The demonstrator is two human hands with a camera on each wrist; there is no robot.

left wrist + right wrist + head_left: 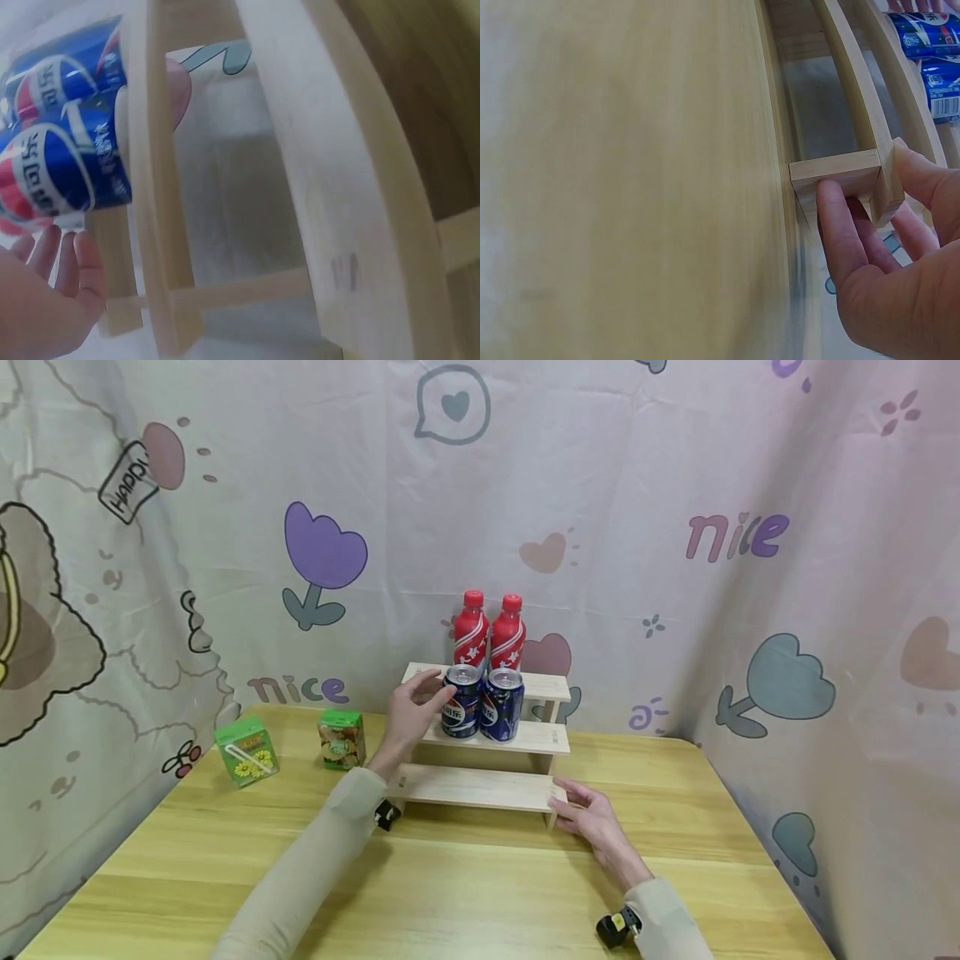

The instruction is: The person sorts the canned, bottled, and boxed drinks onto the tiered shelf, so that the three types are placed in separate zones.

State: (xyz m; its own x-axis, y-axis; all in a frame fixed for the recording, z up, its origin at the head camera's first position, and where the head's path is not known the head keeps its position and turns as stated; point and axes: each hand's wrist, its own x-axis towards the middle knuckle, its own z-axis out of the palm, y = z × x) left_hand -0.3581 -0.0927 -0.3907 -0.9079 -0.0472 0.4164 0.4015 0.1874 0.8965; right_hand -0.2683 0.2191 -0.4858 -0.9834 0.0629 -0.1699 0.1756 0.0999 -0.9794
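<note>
A three-tier wooden display stand (472, 787) stands on the table. Two blue cola cans (461, 703) (501, 706) sit side by side on its middle tier. My left hand (412, 710) is at the left can's side, thumb toward the can's front; in the left wrist view, the fingers (67, 262) extend loosely beside the can (67, 161). With my right hand (596, 818) I hold the right end of the lowest tier. The right wrist view shows the thumb (922, 172) on the board's top and fingers against the side support (836, 166).
Two red-wrapped bottles (471, 631) (508, 635) stand on the top tier behind the cans. Left of the stand are a green drink carton with a straw (247, 753) and a green-topped brown carton (342, 742). A patterned curtain (600, 468) hangs behind the wooden table (480, 893).
</note>
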